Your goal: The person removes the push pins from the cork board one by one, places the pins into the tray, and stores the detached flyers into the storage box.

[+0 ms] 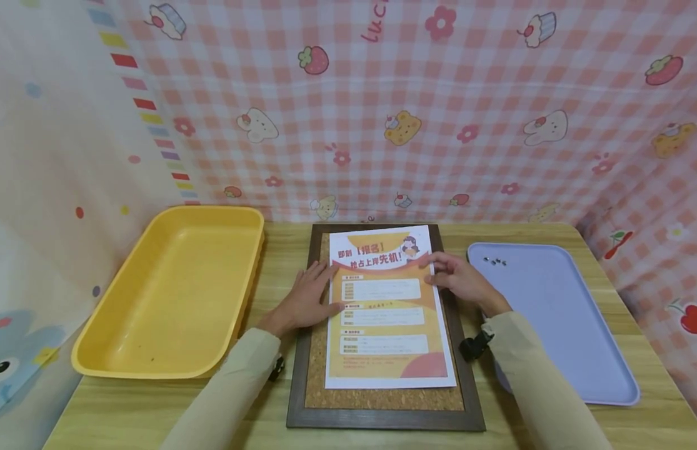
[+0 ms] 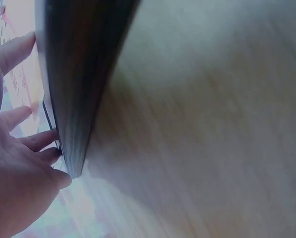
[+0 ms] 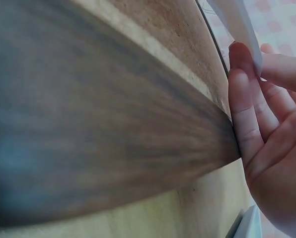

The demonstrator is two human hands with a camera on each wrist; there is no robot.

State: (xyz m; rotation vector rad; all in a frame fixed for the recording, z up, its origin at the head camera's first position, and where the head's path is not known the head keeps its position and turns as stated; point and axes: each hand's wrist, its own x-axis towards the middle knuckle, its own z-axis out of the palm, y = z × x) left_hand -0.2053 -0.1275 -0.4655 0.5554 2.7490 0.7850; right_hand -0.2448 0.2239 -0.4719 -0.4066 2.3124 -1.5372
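Note:
A printed flyer (image 1: pixel 384 303) in yellow, orange and pink lies over a cork board (image 1: pixel 393 400) with a dark wooden frame. At the flyer's left edge is my left hand (image 1: pixel 303 301), its fingers spread and straight over the board's frame, with fingertips touching the paper. My right hand (image 1: pixel 463 281) pinches the right edge of the flyer between thumb and fingers. In the right wrist view the paper (image 3: pixel 239 22) bends up off the cork where the fingertips grip it. The left wrist view shows the frame's side (image 2: pixel 73 84) beside the left fingers.
A yellow tray (image 1: pixel 174 294) stands to the left on the wooden table (image 1: pixel 258 406). To the right lies a lavender tray (image 1: pixel 562 337) with several small metallic pieces (image 1: pixel 496 260) near its far left corner. A pink checked cloth (image 1: pixel 348 112) hangs behind the table.

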